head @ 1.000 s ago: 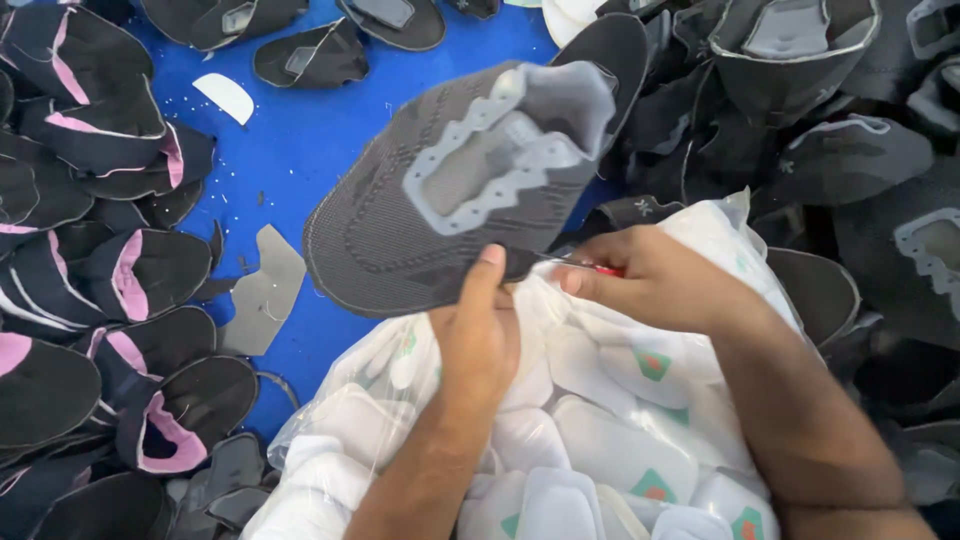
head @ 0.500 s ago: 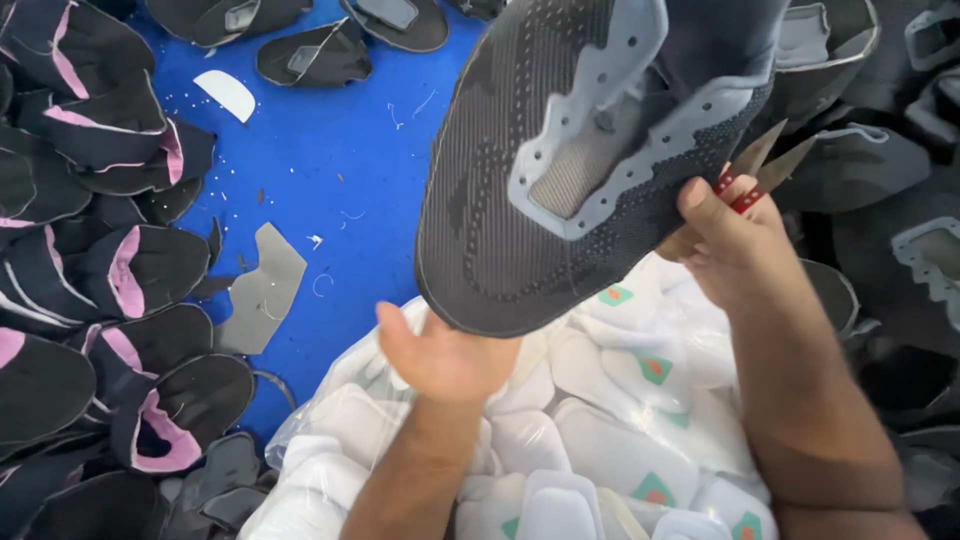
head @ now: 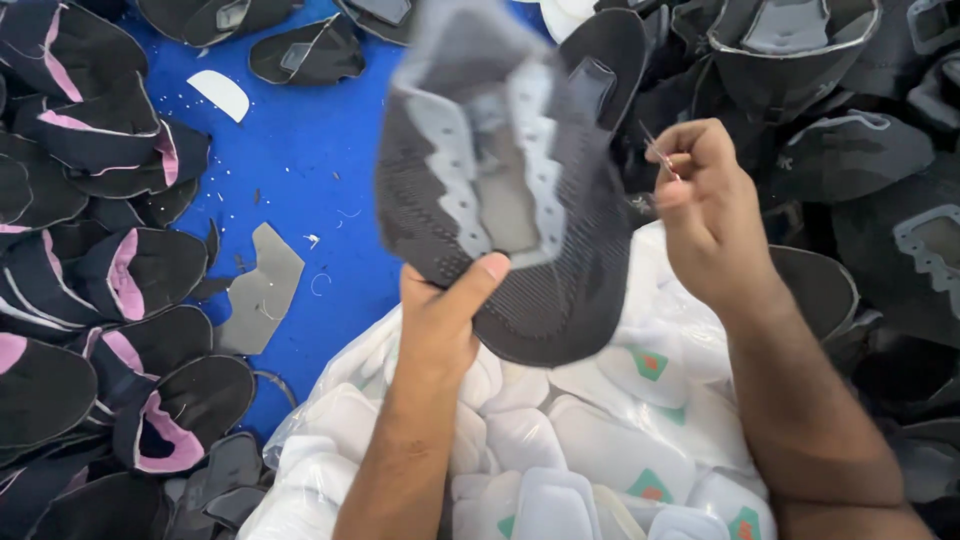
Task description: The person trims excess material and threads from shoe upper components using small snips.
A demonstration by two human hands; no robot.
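Head view, left hand (head: 440, 325) pinching grey shoe upper (head: 500, 190), right hand (head: 710, 215) clasping small snips (head: 660, 158)

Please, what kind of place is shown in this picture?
Probably a shoe factory workbench. The left hand holds a dark grey knitted shoe upper, piles of black uppers with pink lining lie on the blue table, and white pieces fill a clear plastic bag.

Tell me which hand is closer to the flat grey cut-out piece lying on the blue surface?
Left. The left hand is just right of the grey piece; the right hand is farther right, beyond the shoe upper.
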